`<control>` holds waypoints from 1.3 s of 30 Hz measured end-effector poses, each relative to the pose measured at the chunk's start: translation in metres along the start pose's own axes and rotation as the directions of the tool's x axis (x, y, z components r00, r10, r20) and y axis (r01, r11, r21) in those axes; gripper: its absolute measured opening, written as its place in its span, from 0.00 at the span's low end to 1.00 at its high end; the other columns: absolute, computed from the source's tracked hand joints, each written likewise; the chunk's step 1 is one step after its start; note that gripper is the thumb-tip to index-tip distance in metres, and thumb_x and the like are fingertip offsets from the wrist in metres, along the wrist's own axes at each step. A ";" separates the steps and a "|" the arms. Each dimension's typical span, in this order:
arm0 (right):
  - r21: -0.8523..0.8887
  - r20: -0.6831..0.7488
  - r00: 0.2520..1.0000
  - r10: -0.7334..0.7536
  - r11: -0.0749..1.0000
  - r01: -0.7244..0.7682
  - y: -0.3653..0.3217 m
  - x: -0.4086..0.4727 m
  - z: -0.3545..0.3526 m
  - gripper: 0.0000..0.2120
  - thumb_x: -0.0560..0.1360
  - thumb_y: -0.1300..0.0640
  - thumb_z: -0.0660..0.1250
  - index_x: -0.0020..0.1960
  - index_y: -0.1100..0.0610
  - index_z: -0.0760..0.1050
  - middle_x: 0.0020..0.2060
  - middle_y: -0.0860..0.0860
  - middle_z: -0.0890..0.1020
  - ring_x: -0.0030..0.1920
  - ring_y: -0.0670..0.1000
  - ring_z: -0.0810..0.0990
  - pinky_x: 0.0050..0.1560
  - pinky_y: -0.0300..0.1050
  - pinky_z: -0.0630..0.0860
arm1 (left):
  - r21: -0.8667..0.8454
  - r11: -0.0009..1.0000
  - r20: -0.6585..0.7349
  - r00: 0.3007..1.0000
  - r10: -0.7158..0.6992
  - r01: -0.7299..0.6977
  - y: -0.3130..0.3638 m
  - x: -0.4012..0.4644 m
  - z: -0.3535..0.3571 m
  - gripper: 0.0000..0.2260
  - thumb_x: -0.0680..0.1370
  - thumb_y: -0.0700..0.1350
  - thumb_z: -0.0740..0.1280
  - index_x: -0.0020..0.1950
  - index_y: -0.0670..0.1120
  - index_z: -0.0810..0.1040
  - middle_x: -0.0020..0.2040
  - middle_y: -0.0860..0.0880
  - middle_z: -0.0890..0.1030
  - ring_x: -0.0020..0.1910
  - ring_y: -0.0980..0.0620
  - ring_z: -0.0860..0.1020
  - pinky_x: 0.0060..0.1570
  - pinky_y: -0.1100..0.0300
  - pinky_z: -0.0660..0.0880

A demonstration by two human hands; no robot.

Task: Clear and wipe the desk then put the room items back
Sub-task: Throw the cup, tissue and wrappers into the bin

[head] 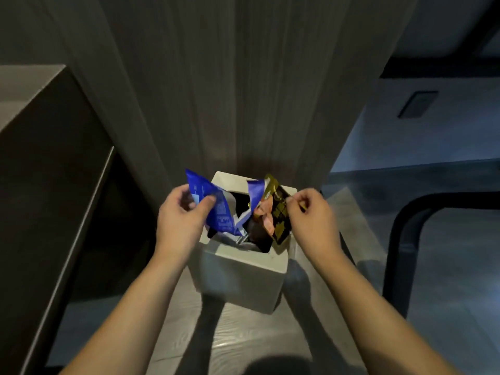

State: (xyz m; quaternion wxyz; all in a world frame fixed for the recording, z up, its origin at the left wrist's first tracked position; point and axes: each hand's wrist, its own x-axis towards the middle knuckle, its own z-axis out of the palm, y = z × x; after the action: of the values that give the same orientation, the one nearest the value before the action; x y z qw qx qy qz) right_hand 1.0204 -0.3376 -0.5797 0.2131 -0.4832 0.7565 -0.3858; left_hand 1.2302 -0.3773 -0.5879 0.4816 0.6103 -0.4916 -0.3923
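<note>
Over the square white plastic bin, a crumpled blue foil wrapper is pinched by the left hand, a gold-and-black foil packet by the right hand; their print is blurred and cannot be read.

Only two forearms and hands show of the person. The left hand and the right hand are both bare: no gloves, no rings that can be made out. Both wrists are bare too, with no watch or band on either. The forearms run uncovered from the wrists down to the bottom edge of the view, and no sleeve or cuff shows anywhere along them. The light is dim, so finer marks such as nails cannot be told.
</note>
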 end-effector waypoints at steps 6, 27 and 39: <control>-0.180 0.025 0.997 -0.070 0.981 0.073 0.005 0.010 0.009 0.05 0.78 0.53 0.63 0.43 0.51 0.73 0.36 0.45 0.78 0.38 0.47 0.77 0.36 0.47 0.73 | 0.157 0.987 -0.031 0.999 0.042 -0.037 -0.006 -0.001 -0.010 0.14 0.72 0.48 0.74 0.57 0.52 0.79 0.51 0.52 0.81 0.49 0.56 0.79 0.53 0.54 0.77; -0.493 0.110 0.962 -0.248 0.827 0.270 0.004 0.036 0.025 0.07 0.81 0.51 0.59 0.51 0.52 0.73 0.41 0.49 0.80 0.37 0.50 0.76 0.36 0.45 0.73 | -0.011 0.999 -0.053 0.998 -0.030 0.030 -0.019 0.016 0.015 0.10 0.73 0.48 0.75 0.52 0.52 0.80 0.44 0.54 0.83 0.43 0.54 0.81 0.45 0.55 0.79; -0.546 0.218 0.961 -0.169 0.796 0.263 0.006 0.043 0.041 0.12 0.80 0.47 0.58 0.53 0.54 0.74 0.47 0.52 0.80 0.46 0.55 0.80 0.41 0.47 0.74 | -0.004 0.999 -0.003 0.999 -0.042 0.042 -0.026 0.020 0.026 0.09 0.73 0.46 0.74 0.52 0.51 0.81 0.42 0.56 0.84 0.39 0.60 0.81 0.40 0.64 0.77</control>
State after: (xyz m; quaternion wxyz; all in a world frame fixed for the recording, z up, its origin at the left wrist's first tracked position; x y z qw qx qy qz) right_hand 1.0265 -0.3903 -0.6069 0.0726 -0.6369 0.7574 -0.1246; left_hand 1.2154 -0.4008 -0.6188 0.4752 0.6202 -0.4770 -0.4025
